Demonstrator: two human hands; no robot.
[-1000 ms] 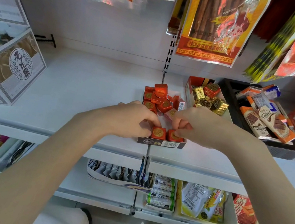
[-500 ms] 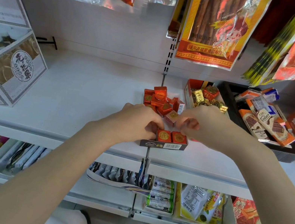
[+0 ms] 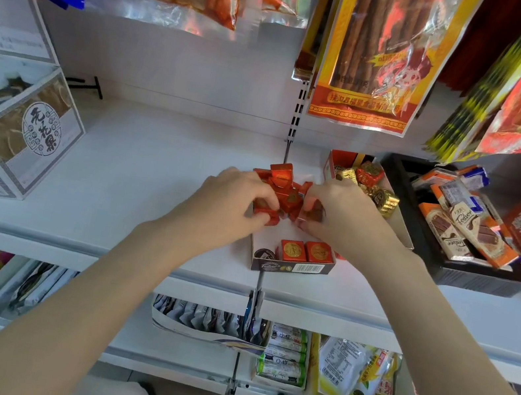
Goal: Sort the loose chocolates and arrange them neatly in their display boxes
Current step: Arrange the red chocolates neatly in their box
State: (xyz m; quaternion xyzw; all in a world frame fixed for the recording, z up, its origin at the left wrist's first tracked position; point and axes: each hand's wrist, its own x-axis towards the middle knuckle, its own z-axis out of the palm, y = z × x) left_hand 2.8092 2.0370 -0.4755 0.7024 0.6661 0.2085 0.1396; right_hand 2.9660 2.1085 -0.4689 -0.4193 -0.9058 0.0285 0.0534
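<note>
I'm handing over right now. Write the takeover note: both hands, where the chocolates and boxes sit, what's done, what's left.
Left hand: fingers curled on red chocolates at the left of the loose pile.
Right hand: fingers curled on pieces at the pile's right side.
The pile lies in the back of the front display box on the white shelf.
Done: two red chocolates stand side by side at the box's front edge.
Left: set the rest of the pile in rows. The second box behind the right hand holds gold pieces and one red piece; sort that too.
</note>
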